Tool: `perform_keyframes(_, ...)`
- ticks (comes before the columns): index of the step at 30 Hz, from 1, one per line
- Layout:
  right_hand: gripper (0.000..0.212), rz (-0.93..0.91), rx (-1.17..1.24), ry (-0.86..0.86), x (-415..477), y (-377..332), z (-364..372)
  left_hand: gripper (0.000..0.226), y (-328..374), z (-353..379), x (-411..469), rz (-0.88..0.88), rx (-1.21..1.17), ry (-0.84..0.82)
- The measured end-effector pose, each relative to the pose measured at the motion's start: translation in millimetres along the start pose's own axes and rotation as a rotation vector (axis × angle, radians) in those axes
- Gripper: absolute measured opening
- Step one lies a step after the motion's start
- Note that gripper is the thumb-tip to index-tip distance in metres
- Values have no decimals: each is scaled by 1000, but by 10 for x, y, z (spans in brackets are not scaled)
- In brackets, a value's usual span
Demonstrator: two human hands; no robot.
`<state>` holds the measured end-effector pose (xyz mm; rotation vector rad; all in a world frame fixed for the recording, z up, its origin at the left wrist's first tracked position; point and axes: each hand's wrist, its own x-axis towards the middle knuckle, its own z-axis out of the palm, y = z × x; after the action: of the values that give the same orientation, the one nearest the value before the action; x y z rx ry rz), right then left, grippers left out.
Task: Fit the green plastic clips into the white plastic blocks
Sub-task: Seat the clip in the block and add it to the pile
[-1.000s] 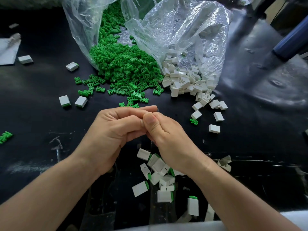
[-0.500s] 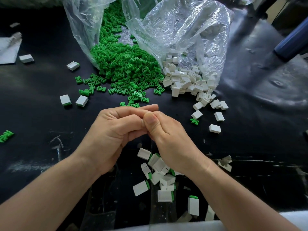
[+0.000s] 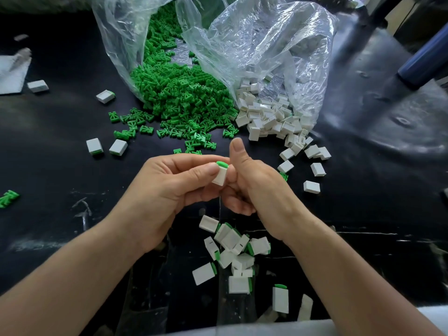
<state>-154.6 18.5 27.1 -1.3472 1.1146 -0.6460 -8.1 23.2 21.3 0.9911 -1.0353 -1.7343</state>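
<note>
White block point(image 3: 220, 177) with one green clip point(image 3: 222, 164) seated on top: my left hand point(image 3: 169, 190) is pinching it. Right hand point(image 3: 254, 183) is touching it, thumb up, fingers curling; I can't tell if it's gripping. I'm counting two clear bags point(image 3: 266, 44) spilling a clip heap point(image 3: 184, 98) and a block heap point(image 3: 269, 117) onto the black table point(image 3: 48, 132). Roughly a dozen fitted pieces point(image 3: 232, 243) are lying below my wrists.

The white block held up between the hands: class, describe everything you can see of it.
The white block is a small, matte, boxy plastic piece, held above the black table, roughly upright and slightly tilted. A green clip sits in its top end, with only its rounded cap showing. The left hand pinches it, thumb on the near face, forefinger behind. The right hand has its fingers close against the block's right side, and its thumb stands clear above.
</note>
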Motion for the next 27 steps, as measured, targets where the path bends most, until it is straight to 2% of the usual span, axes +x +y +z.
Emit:
perform_keyframes(2, 80, 17, -57, 34, 14, 12, -37, 27, 2, -2, 1, 4, 12, 23)
perform_keyframes(4, 75, 20, -151, 145, 40, 32, -81, 30, 7, -6, 3, 18, 26, 76)
perform_keyframes(8, 45, -67, -438, 422, 123, 134, -180, 26, -10, -1, -7, 48, 178, 120)
perform_keyframes(11, 19, -162, -620, 502, 187, 205, -190, 23, -18, 48, -49, 59, 340, 58)
perform_keyframes(12, 17, -182, -670, 501, 205, 216, -178, 24, -20, 66, -63, 47, 389, 14)
perform_keyframes(15, 24, -221, -826, 474, 262, 250, -152, 32, -33, 87, -78, 20, 485, -74)
perform_keyframes(23, 54, -104, -1039, 511, 368, 265, -264, 24, -46, 58, -31, 24, 398, -13)
perform_keyframes(25, 52, -76, -1075, 498, 385, 288, -292, 24, -47, 58, -30, 31, 396, -10)
perform_keyframes(27, 40, -131, -1084, 534, 383, 309, -310, 23, -41, 60, -26, 37, 388, -3)
